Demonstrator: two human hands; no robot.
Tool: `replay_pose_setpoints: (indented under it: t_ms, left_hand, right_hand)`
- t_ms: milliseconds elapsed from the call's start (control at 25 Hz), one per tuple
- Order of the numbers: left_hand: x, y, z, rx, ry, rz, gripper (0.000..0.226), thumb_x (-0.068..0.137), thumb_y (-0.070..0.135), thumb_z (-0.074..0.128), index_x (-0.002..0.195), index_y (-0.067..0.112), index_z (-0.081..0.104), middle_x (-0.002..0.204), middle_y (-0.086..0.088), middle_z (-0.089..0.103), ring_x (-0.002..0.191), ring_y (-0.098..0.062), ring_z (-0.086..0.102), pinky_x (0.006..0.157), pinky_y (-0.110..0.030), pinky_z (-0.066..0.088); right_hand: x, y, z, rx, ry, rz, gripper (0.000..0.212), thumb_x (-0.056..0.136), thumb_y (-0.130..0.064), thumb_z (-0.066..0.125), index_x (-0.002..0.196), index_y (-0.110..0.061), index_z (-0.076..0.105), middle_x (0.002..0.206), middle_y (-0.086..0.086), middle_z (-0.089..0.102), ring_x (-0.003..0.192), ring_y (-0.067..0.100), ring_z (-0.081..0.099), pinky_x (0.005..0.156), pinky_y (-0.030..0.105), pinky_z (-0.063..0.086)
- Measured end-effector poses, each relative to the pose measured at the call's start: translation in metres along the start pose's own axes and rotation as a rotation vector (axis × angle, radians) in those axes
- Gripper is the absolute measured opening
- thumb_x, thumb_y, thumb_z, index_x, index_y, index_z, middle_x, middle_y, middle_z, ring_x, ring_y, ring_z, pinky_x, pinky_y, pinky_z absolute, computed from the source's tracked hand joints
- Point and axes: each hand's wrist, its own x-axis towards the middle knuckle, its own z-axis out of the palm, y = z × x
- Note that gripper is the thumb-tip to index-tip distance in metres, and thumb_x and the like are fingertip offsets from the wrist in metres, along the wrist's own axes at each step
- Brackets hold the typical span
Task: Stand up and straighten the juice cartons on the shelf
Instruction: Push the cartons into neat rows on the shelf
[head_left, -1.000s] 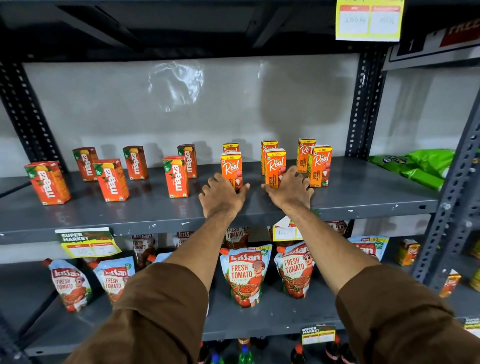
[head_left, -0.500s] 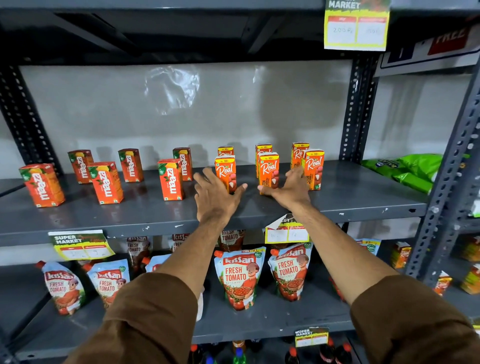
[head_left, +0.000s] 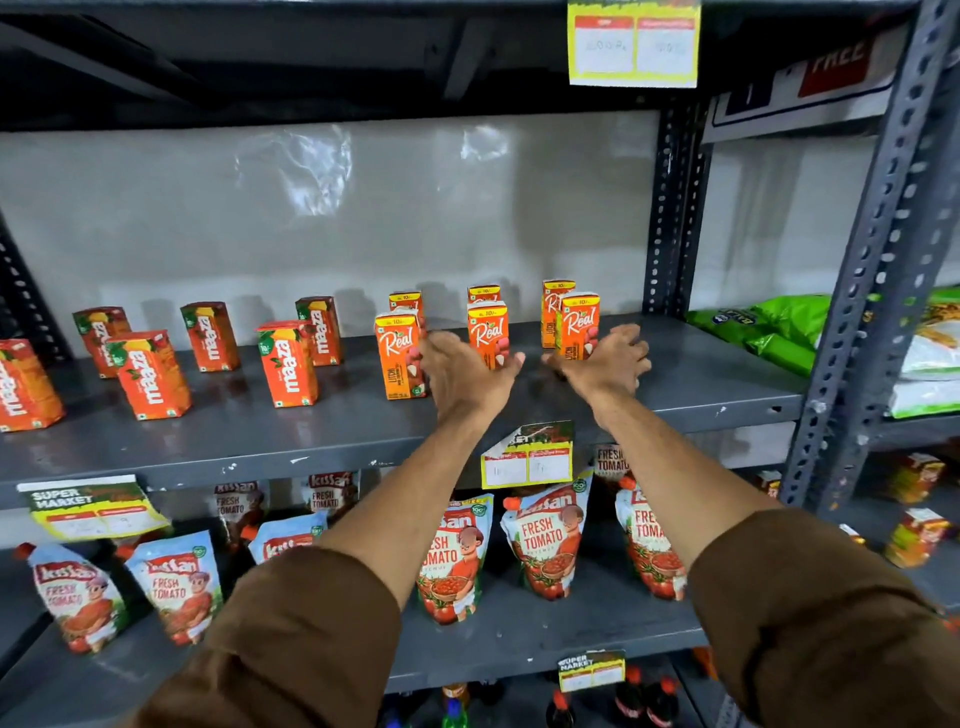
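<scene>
Several orange Real juice cartons stand in two rows on the grey shelf (head_left: 234, 431). My left hand (head_left: 462, 379) cups the base of the middle front Real carton (head_left: 488, 330), fingers on its left, thumb on its right. The left front Real carton (head_left: 399, 356) stands upright just beside those fingers. My right hand (head_left: 605, 361) wraps the base of the right front Real carton (head_left: 581, 322). Three more Real cartons (head_left: 553, 306) stand behind. To the left, several red Maaza cartons (head_left: 288, 364) stand upright but turned at differing angles.
Kissan tomato pouches (head_left: 545, 540) fill the shelf below, with bottles (head_left: 644, 696) under them. Green packets (head_left: 769, 327) lie on the neighbouring shelf to the right, past a perforated steel post (head_left: 670, 208). A price tag (head_left: 527, 460) hangs from the shelf edge between my forearms.
Both hands have shifted right along the front row: the left from the left front Real carton to the middle one, the right from the middle one to the right one.
</scene>
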Motion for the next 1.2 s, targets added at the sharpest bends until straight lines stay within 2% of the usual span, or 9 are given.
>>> replay_pose_setpoints:
  t_ms: [40, 80, 120, 240, 360, 640, 1200]
  left_hand:
    - [0.003, -0.002, 0.003, 0.031, -0.057, -0.093, 0.119, 0.075, 0.06, 0.073, 0.15, -0.004, 0.006, 0.161, -0.023, 0.007, 0.149, -0.04, 0.008, 0.119, -0.038, 0.017]
    - [0.006, -0.003, 0.005, 0.064, -0.078, -0.142, 0.127, 0.072, 0.063, 0.073, 0.151, -0.004, 0.0, 0.162, -0.023, 0.002, 0.15, -0.039, 0.005, 0.121, -0.041, 0.014]
    - [0.007, -0.002, 0.007, 0.091, -0.064, -0.16, 0.129, 0.069, 0.064, 0.075, 0.152, -0.004, 0.003, 0.161, -0.024, 0.008, 0.149, -0.039, 0.012, 0.121, -0.043, 0.02]
    - [0.009, -0.003, 0.013, 0.176, 0.009, -0.11, 0.112, 0.068, 0.063, 0.077, 0.142, -0.002, 0.025, 0.146, -0.019, 0.037, 0.135, -0.036, 0.039, 0.109, -0.043, 0.04]
    - [0.007, -0.007, 0.017, 0.234, -0.002, -0.042, 0.089, 0.074, 0.058, 0.075, 0.133, 0.002, 0.035, 0.135, -0.017, 0.047, 0.127, -0.035, 0.046, 0.103, -0.044, 0.042]
    - [0.003, -0.008, 0.021, 0.332, -0.019, 0.04, 0.08, 0.083, 0.055, 0.066, 0.133, 0.003, 0.032, 0.136, -0.017, 0.047, 0.129, -0.036, 0.043, 0.104, -0.047, 0.039]
    - [0.005, -0.006, 0.022, 0.409, -0.068, 0.068, 0.086, 0.085, 0.06, 0.061, 0.141, 0.006, 0.026, 0.143, -0.017, 0.044, 0.133, -0.037, 0.042, 0.106, -0.051, 0.037]
  right_hand:
    - [0.001, -0.001, 0.0, -0.03, -0.013, 0.026, 0.107, 0.057, -0.043, 0.094, 0.136, -0.006, 0.033, 0.14, 0.022, 0.041, 0.134, 0.04, 0.036, 0.105, 0.054, 0.041]
    - [0.003, -0.003, 0.001, -0.057, -0.03, 0.046, 0.107, 0.058, -0.043, 0.093, 0.137, -0.005, 0.033, 0.141, 0.023, 0.042, 0.134, 0.04, 0.037, 0.106, 0.053, 0.04]
    - [0.005, -0.003, 0.002, -0.079, -0.048, 0.056, 0.106, 0.059, -0.042, 0.093, 0.138, -0.005, 0.033, 0.141, 0.023, 0.043, 0.135, 0.04, 0.037, 0.106, 0.051, 0.039]
    - [0.008, -0.004, 0.006, -0.121, -0.074, 0.046, 0.097, 0.063, -0.038, 0.092, 0.136, -0.006, 0.037, 0.14, 0.021, 0.047, 0.135, 0.039, 0.039, 0.105, 0.049, 0.037]
    - [0.013, -0.001, 0.008, -0.11, -0.093, 0.033, 0.084, 0.067, -0.027, 0.09, 0.131, -0.009, 0.039, 0.136, 0.018, 0.05, 0.132, 0.037, 0.042, 0.102, 0.049, 0.039]
    - [0.015, 0.008, 0.003, -0.136, -0.133, -0.096, 0.079, 0.07, -0.033, 0.088, 0.127, -0.007, 0.041, 0.13, 0.017, 0.054, 0.129, 0.037, 0.046, 0.102, 0.051, 0.042]
    - [0.006, 0.006, -0.003, -0.183, -0.121, -0.15, 0.083, 0.076, -0.036, 0.083, 0.137, -0.005, 0.035, 0.138, 0.02, 0.048, 0.133, 0.038, 0.043, 0.105, 0.052, 0.039]
